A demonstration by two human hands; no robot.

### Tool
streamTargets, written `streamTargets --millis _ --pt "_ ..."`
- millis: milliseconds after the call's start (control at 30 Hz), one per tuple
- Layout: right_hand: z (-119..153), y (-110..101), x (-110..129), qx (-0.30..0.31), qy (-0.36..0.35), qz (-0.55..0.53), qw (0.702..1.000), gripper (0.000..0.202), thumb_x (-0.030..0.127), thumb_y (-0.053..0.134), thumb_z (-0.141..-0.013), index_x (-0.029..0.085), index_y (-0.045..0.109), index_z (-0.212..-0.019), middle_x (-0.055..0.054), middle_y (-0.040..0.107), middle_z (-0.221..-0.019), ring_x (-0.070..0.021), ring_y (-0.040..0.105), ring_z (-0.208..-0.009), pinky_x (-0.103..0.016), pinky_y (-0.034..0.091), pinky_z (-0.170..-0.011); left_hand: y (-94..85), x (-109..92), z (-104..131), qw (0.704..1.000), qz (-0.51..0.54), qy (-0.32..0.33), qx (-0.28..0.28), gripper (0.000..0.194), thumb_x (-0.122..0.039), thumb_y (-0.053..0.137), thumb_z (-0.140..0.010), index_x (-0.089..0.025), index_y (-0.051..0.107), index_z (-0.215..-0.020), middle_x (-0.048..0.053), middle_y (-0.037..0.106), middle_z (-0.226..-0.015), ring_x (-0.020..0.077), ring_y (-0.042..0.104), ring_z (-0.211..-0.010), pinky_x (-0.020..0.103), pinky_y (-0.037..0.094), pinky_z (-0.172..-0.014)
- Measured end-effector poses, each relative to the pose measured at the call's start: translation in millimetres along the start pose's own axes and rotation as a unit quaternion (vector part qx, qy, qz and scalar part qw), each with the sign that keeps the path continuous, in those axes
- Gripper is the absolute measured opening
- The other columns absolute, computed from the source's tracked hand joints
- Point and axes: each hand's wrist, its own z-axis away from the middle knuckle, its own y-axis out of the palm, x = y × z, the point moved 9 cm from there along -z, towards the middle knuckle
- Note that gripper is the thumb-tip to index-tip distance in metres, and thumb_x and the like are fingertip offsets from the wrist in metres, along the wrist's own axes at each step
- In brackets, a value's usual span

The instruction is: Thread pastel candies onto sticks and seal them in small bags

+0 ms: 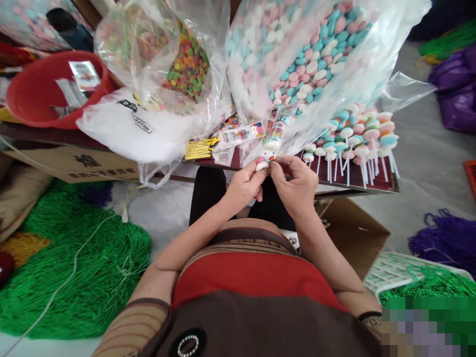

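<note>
Closed around the lower end of a candy skewer is my left hand. Pink, white and pale sweets show through its clear printed wrapper, which points away from me. My right hand pinches right beside the wrapper's near end; what lies between its fingertips is too small to make out. To the left are a bundle of yellow twist ties and a flat printed wrapper. Right of my hands, several unwrapped candy skewers lie piled with their white sticks over the table edge.
Behind stand a bag of pastel sweets and a bag of small colourful gummies. A red basin and a white plastic bag are at left. An open cardboard box sits below right; green strands cover the floor left.
</note>
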Motion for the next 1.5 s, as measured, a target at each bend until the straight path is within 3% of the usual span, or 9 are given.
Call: streamTargets --millis 433,600,733,933,1000,1100,1267,1367,1500 --pt "2.2 5.5 1.9 -0.02 0.017 -0.003 1.0 0.009 0.025 0.061 -0.089 0.023 0.069 -0.088 -0.001 0.076 -0.082 -0.015 0.068 -0.067 -0.03 0.058 -0.071 1.1 -0.3 1.6 1.0 0.021 0.01 -0.019 0.043 -0.045 0.058 -0.094 -0.019 0.064 -0.127 -0.012 0.047 -0.043 0.0087 0.05 -0.035 0.021 0.037 -0.041" --pt "4.0 3.8 4.3 -0.031 -0.036 0.028 0.998 0.01 0.019 0.057 -0.089 0.024 0.066 -0.086 0.001 0.075 -0.08 -0.0141 0.068 -0.066 -0.028 0.057 -0.068 5.8 1.7 0.2 0.993 0.115 0.015 -0.015 0.031 -0.05 0.061 -0.092 -0.02 0.066 -0.096 -0.012 0.041 -0.04 0.0078 0.046 -0.033 0.021 0.035 -0.04" --pt "8.9 4.7 16.4 -0.032 -0.148 0.082 0.985 0.011 0.014 0.058 -0.083 0.025 0.062 -0.084 0.003 0.069 -0.072 -0.0139 0.065 -0.062 -0.027 0.053 -0.065 6.8 5.8 -2.3 0.984 0.176 -0.013 -0.027 0.041 -0.059 0.07 -0.084 -0.019 0.06 -0.079 -0.013 0.039 -0.039 0.0062 0.04 -0.031 0.021 0.031 -0.037" --pt "20.5 7.1 32.4 -0.006 -0.271 0.09 0.958 0.021 0.006 0.058 -0.078 0.026 0.057 -0.084 0.006 0.064 -0.066 -0.0117 0.061 -0.057 -0.024 0.049 -0.06 4.4 7.7 -5.4 0.981 0.193 -0.013 -0.003 0.077 -0.069 0.078 -0.072 -0.017 0.065 -0.127 -0.012 0.054 -0.048 0.0056 0.041 -0.032 0.021 0.029 -0.036" --pt "22.0 8.0 27.5 0.016 -0.243 0.07 0.967 0.019 0.008 0.058 -0.081 0.026 0.057 -0.085 0.005 0.066 -0.069 -0.0124 0.064 -0.06 -0.024 0.052 -0.061 -1.6 6.7 -5.8 0.988 0.152 0.007 -0.006 0.082 -0.07 0.075 -0.075 -0.017 0.061 -0.136 -0.011 0.054 -0.049 0.006 0.042 -0.033 0.021 0.029 -0.038" --pt "21.9 7.2 8.3 0.037 -0.125 -0.031 0.991 0.014 0.014 0.056 -0.091 0.026 0.058 -0.096 0.003 0.07 -0.081 -0.0135 0.071 -0.069 -0.027 0.059 -0.068 -16.3 -2.7 -4.3 0.995 0.007 0.081 -0.05 0.069 -0.063 0.068 -0.086 -0.019 0.062 -0.138 -0.01 0.056 -0.05 0.0069 0.046 -0.039 0.021 0.034 -0.044" --pt "23.1 5.4 -11.8 0.003 -0.013 -0.107 0.994 0.021 0.029 0.067 -0.091 0.027 0.058 -0.11 0.001 0.074 -0.094 -0.0136 0.075 -0.077 -0.027 0.063 -0.073 -20.9 -22.0 5.8 0.941 -0.255 0.18 -0.129 0.042 -0.037 0.068 -0.091 -0.023 0.071 -0.13 0.001 0.078 -0.08 0.0102 0.061 -0.059 0.021 0.045 -0.062" --pt "22.1 10.4 -17.0 0.012 0.003 -0.07 0.997 0.016 0.033 0.067 -0.09 0.026 0.061 -0.104 0.0 0.075 -0.093 -0.0149 0.075 -0.077 -0.028 0.064 -0.073 -14.1 -19.7 7.2 0.948 -0.253 0.162 -0.104 0.043 -0.028 0.064 -0.091 -0.02 0.069 -0.134 0.001 0.078 -0.079 0.0107 0.061 -0.06 0.021 0.046 -0.064" --pt "22.8 12.0 -16.3 0.007 -0.007 -0.026 1.0 0.008 0.03 0.061 -0.092 0.026 0.062 -0.099 0.0 0.077 -0.088 -0.0162 0.076 -0.072 -0.029 0.062 -0.068 -8.9 -6.9 4.6 0.99 -0.096 0.094 -0.054 0.045 -0.033 0.053 -0.098 -0.017 0.064 -0.139 -0.007 0.056 -0.049 0.0098 0.05 -0.045 0.021 0.044 -0.054"
